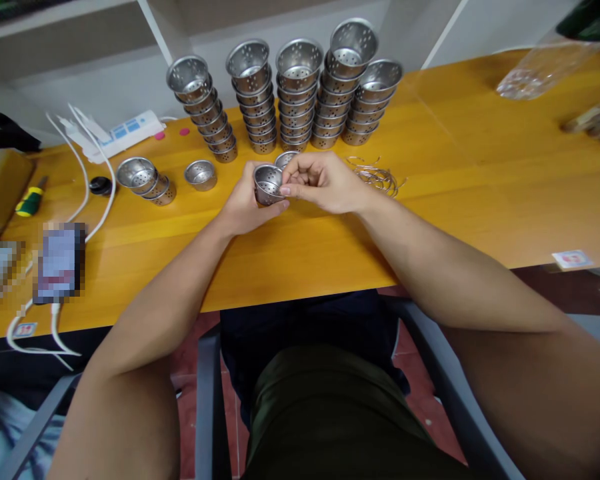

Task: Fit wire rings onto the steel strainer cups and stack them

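My left hand (245, 208) is wrapped round a small perforated metal cup (269, 184), holding it just above the orange table (430, 200). My right hand (325, 181) is closed in a pinch at the cup's rim; what its fingertips hold is too small to make out. Another metal cup (285, 159) lies on the table right behind my hands. A pile of thin wire rings (377, 177) lies just right of my right hand.
Several tall stacks of the same cups (295, 93) stand at the table's back. Loose cups (145, 179) and a single cup (201, 175) lie at the left, near a white power strip (120, 133), cables, a screwdriver (30, 200) and a phone (60, 263). A clear plastic bag (545, 67) sits far right.
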{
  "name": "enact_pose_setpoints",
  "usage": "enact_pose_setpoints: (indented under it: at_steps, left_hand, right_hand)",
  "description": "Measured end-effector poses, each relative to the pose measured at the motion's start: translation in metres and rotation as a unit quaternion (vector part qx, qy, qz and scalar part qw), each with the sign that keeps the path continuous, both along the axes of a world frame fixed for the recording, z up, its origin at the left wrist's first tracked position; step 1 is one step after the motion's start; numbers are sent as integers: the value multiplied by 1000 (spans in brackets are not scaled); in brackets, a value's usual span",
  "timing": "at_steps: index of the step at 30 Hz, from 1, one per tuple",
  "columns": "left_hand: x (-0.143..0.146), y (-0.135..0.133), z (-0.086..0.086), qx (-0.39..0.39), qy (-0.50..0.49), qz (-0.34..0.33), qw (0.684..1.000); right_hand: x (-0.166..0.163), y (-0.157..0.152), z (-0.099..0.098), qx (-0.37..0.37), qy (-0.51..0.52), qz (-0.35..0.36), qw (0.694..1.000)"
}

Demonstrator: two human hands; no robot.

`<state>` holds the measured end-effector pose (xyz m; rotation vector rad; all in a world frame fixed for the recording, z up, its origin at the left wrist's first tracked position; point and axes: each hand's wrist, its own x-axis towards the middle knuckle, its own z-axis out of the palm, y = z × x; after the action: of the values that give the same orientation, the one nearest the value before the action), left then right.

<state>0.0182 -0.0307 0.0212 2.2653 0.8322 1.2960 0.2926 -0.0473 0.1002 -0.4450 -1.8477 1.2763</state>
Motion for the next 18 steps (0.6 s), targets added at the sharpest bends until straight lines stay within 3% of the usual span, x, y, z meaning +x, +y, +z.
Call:
enact_pose_setpoints:
  at_steps: [18]
  left_hand:
    - [0, -4, 4, -11, 11, -19, 1000]
  right_hand:
    - [1, 1, -1, -33, 2, 7, 999]
